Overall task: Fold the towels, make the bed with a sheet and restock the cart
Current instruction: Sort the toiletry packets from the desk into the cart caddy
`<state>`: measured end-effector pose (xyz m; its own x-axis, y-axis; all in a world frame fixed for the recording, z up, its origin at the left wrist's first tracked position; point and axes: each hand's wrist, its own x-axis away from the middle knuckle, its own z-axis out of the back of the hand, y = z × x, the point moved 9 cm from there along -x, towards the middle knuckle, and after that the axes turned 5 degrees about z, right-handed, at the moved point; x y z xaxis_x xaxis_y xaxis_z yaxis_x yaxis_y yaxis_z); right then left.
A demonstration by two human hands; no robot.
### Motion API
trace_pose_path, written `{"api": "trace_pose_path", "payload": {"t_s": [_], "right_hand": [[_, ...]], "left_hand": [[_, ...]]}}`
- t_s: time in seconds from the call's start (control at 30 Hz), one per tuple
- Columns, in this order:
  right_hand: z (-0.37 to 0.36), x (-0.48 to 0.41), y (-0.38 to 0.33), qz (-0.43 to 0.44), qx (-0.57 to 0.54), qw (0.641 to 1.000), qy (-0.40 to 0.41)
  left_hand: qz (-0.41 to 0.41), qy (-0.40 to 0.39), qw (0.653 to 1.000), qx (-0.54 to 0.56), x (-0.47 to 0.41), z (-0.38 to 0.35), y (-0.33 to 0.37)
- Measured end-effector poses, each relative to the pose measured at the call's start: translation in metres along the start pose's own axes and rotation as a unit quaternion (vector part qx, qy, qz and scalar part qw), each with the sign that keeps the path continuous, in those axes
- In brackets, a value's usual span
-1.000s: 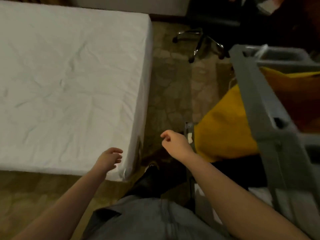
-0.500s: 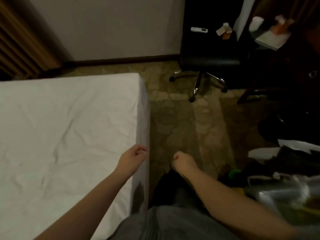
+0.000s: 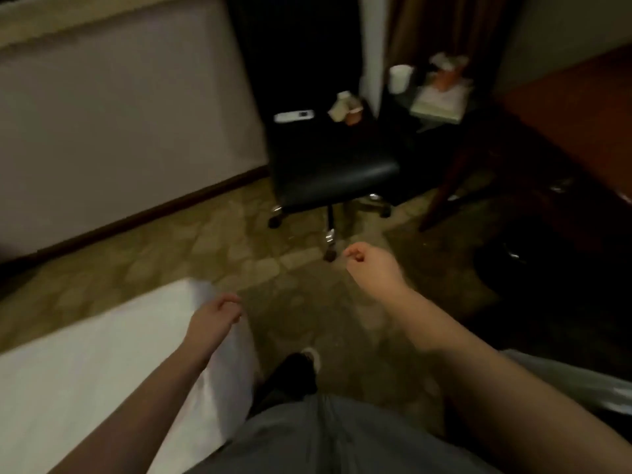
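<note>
The bed's white fitted sheet [image 3: 85,371] fills the lower left, and its far corner shows near the middle. My left hand [image 3: 213,323] hovers over that corner's right edge with loosely curled fingers and holds nothing. My right hand [image 3: 371,268] is raised over the patterned floor, curled into a fist, with nothing in it. No towels are in view. A pale grey shape [image 3: 581,381] at the lower right edge may be part of the cart, but I cannot tell.
A black swivel chair [image 3: 335,165] stands ahead, with a white remote [image 3: 294,116] and small packets on its seat. Behind it is a dark side table with a white cup [image 3: 400,78] and papers. A dark wooden desk runs along the right. My shoe [image 3: 301,367] is on the carpet beside the bed.
My view has swung up and to the right, off the bed and cart toward the chair. Both hands have stayed empty, and the right one has risen.
</note>
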<state>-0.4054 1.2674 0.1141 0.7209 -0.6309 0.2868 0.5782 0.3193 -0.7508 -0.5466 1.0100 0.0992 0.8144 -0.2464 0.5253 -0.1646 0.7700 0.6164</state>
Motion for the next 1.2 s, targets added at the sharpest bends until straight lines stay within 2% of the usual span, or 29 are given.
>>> {"api": "trace_pose_path", "payload": {"t_s": [0.1,0.17,0.3,0.37,0.47,0.57,0.67,0.8,0.87,0.93,1.03,1.1,1.2], "right_hand": [[0.058,-0.031,0.042,-0.076,-0.021,0.995,0.063],[0.090,-0.030,0.079,-0.147,-0.052,0.982,0.102],[0.138,0.015,0.166,-0.285,-0.107,0.935,0.184],[0.157,0.037,0.203,-0.341,-0.145,0.903,0.219],[0.195,0.047,0.247,-0.362,-0.204,0.858,0.301],[0.248,0.040,0.278,-0.360,-0.225,0.830,0.361],[0.316,0.024,0.301,-0.359,-0.209,0.832,0.367],[0.403,0.006,0.323,-0.363,-0.173,0.840,0.365],[0.438,0.001,0.343,-0.374,-0.155,0.833,0.377],[0.476,0.007,0.367,-0.407,-0.110,0.801,0.425],[0.513,0.035,0.407,-0.496,-0.082,0.701,0.506],[0.523,0.057,0.425,-0.548,-0.090,0.649,0.520],[0.539,0.099,0.452,-0.605,-0.092,0.599,0.517]], "left_hand": [[-0.082,-0.105,0.990,-0.050,-0.061,-0.061,0.096],[-0.150,-0.158,0.969,-0.115,-0.079,-0.108,0.165],[-0.262,-0.253,0.916,-0.166,-0.059,-0.208,0.289],[-0.304,-0.310,0.880,-0.191,-0.039,-0.262,0.330],[-0.334,-0.378,0.834,-0.221,-0.007,-0.342,0.365],[-0.339,-0.416,0.802,-0.263,0.025,-0.410,0.387],[-0.325,-0.425,0.805,-0.257,0.041,-0.461,0.423],[-0.325,-0.379,0.832,-0.239,0.035,-0.506,0.493],[-0.321,-0.375,0.835,-0.242,0.027,-0.533,0.523],[-0.316,-0.392,0.826,-0.252,0.025,-0.575,0.547],[-0.305,-0.441,0.793,-0.289,0.045,-0.655,0.572],[-0.311,-0.457,0.778,-0.299,0.067,-0.702,0.588],[-0.335,-0.467,0.759,-0.306,0.110,-0.762,0.610]]}}
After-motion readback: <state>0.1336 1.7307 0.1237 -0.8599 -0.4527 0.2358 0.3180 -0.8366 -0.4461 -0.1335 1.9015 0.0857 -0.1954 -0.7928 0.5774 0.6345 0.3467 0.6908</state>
